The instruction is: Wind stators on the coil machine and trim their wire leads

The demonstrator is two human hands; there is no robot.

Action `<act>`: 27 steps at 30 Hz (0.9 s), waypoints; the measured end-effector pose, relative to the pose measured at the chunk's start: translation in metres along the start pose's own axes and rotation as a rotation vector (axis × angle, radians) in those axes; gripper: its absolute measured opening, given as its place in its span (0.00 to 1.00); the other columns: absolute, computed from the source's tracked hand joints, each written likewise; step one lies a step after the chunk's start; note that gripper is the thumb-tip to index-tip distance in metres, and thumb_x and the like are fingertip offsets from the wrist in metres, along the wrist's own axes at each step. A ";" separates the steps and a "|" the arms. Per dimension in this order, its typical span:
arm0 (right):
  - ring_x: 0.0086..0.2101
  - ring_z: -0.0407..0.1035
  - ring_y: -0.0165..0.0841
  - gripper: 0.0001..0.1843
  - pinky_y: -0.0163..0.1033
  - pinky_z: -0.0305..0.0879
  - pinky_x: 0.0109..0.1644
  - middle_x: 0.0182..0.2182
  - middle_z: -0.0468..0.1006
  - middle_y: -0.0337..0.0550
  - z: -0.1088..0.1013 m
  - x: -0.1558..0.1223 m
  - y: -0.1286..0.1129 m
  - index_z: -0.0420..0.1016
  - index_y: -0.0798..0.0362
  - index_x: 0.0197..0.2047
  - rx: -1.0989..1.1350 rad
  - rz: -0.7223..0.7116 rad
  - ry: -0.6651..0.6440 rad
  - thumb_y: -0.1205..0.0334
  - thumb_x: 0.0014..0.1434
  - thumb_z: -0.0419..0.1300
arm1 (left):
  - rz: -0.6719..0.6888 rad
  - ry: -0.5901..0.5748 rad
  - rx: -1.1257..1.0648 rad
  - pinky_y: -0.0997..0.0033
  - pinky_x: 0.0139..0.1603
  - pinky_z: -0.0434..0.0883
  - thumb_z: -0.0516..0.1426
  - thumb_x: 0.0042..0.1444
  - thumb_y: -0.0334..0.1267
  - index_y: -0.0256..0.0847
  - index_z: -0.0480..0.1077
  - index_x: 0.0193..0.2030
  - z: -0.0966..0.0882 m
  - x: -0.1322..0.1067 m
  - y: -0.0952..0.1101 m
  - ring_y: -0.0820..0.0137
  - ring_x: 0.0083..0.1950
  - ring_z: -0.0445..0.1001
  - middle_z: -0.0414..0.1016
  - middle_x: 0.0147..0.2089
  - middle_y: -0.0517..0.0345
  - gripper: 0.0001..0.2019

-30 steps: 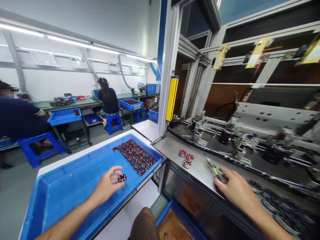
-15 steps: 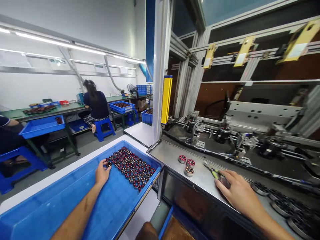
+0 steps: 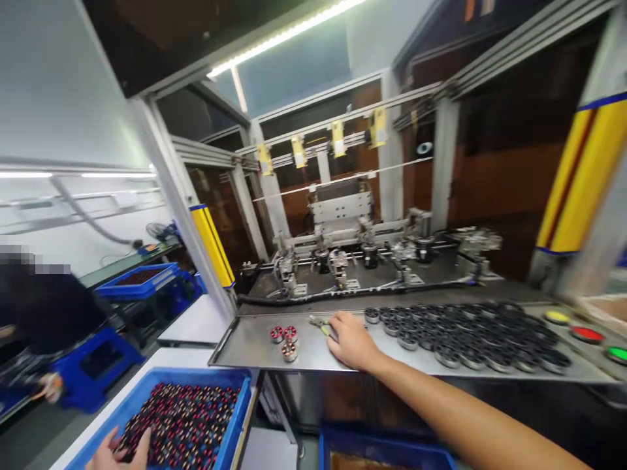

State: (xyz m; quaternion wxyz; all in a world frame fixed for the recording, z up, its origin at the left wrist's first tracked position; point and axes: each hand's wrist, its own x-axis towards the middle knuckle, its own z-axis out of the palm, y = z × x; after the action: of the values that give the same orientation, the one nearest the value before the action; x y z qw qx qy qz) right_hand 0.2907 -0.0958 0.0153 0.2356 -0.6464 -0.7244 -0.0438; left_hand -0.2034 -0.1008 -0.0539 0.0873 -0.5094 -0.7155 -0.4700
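Note:
My right hand (image 3: 351, 341) rests on the steel shelf (image 3: 249, 342), its fingers curled over a yellow-green handled tool (image 3: 321, 325). Just left of it sit three small red-wound round parts (image 3: 285, 339). My left hand (image 3: 119, 450) shows at the bottom edge, fingers spread on the heap of red and black wound parts (image 3: 183, 424) in the blue tray (image 3: 235, 418). Whether it grips any part is hidden by the frame edge.
Several dark round parts (image 3: 465, 333) cover the shelf to the right. Yellow, red and green buttons (image 3: 585, 334) sit at the far right. Machine fixtures (image 3: 362, 251) stand behind. Yellow posts (image 3: 213, 245) flank the opening. A seated person (image 3: 44, 313) and blue bins (image 3: 142, 281) are left.
The view swung right and down toward the machine. My left hand slid to the near side of the parts heap. My right hand stayed on the tool.

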 end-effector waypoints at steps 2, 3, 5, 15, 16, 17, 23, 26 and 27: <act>0.48 0.68 0.39 0.14 0.51 0.64 0.53 0.46 0.74 0.45 -0.002 -0.002 -0.001 0.73 0.55 0.45 -0.011 0.014 0.002 0.54 0.62 0.60 | 0.073 -0.096 -0.088 0.35 0.51 0.69 0.56 0.45 0.55 0.42 0.67 0.44 0.010 0.000 0.046 0.41 0.45 0.75 0.74 0.34 0.49 0.23; 0.48 0.68 0.39 0.14 0.51 0.65 0.53 0.46 0.74 0.45 -0.003 -0.003 -0.001 0.73 0.55 0.45 -0.019 0.016 0.000 0.54 0.62 0.59 | 0.118 -0.179 -0.140 0.40 0.54 0.69 0.57 0.45 0.55 0.42 0.68 0.43 0.017 -0.003 0.070 0.44 0.46 0.76 0.76 0.39 0.47 0.22; 0.49 0.68 0.40 0.14 0.52 0.65 0.53 0.47 0.74 0.45 -0.003 -0.005 -0.001 0.73 0.55 0.45 -0.036 0.011 -0.010 0.54 0.63 0.59 | 0.216 -0.383 -0.255 0.49 0.60 0.66 0.59 0.47 0.51 0.42 0.71 0.43 0.036 -0.009 0.119 0.52 0.51 0.75 0.78 0.46 0.49 0.19; 0.50 0.68 0.40 0.14 0.53 0.66 0.54 0.48 0.74 0.46 -0.003 -0.008 0.004 0.72 0.55 0.48 -0.052 -0.068 -0.037 0.55 0.63 0.59 | 0.049 -0.890 -0.586 0.56 0.45 0.76 0.57 0.61 0.39 0.38 0.67 0.55 0.124 -0.013 0.240 0.64 0.46 0.77 0.74 0.52 0.51 0.16; 0.50 0.68 0.40 0.14 0.53 0.66 0.53 0.48 0.74 0.46 -0.003 -0.008 0.004 0.72 0.55 0.48 -0.050 -0.070 -0.034 0.55 0.63 0.59 | 0.024 -0.898 -0.611 0.56 0.44 0.76 0.57 0.61 0.39 0.38 0.67 0.55 0.125 -0.013 0.241 0.64 0.45 0.77 0.74 0.52 0.51 0.16; 0.49 0.69 0.40 0.14 0.53 0.66 0.53 0.48 0.74 0.46 -0.004 -0.008 0.004 0.72 0.55 0.47 -0.046 -0.070 -0.031 0.55 0.63 0.59 | -0.003 -0.895 -0.634 0.56 0.44 0.76 0.57 0.61 0.39 0.38 0.67 0.55 0.124 -0.014 0.242 0.64 0.45 0.77 0.74 0.52 0.51 0.16; 0.50 0.68 0.40 0.14 0.53 0.65 0.54 0.48 0.74 0.46 -0.006 -0.011 0.003 0.73 0.56 0.47 0.024 -0.065 -0.020 0.56 0.63 0.59 | -0.188 -0.715 -0.770 0.57 0.44 0.76 0.57 0.61 0.39 0.38 0.67 0.54 0.093 -0.014 0.241 0.64 0.46 0.76 0.73 0.52 0.51 0.15; 0.50 0.69 0.40 0.13 0.54 0.65 0.55 0.49 0.74 0.46 -0.007 -0.011 0.003 0.73 0.56 0.46 0.096 -0.062 -0.016 0.56 0.63 0.60 | -0.241 -0.601 -0.887 0.58 0.43 0.76 0.57 0.62 0.38 0.39 0.67 0.55 0.060 -0.021 0.239 0.64 0.45 0.76 0.73 0.52 0.51 0.15; 0.50 0.69 0.40 0.13 0.54 0.65 0.55 0.49 0.74 0.46 -0.008 -0.011 0.002 0.73 0.56 0.46 0.127 -0.061 -0.015 0.56 0.63 0.60 | -0.243 -0.572 -0.928 0.58 0.43 0.77 0.57 0.61 0.37 0.38 0.67 0.55 0.048 -0.027 0.239 0.64 0.45 0.77 0.73 0.52 0.51 0.16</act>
State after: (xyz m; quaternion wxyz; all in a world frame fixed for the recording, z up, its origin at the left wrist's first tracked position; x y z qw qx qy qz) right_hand 0.2957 -0.1081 0.0175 0.2695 -0.6081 -0.7467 0.0000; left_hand 0.0201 -0.0728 0.0430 -0.3985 -0.5158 -0.4823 -0.5853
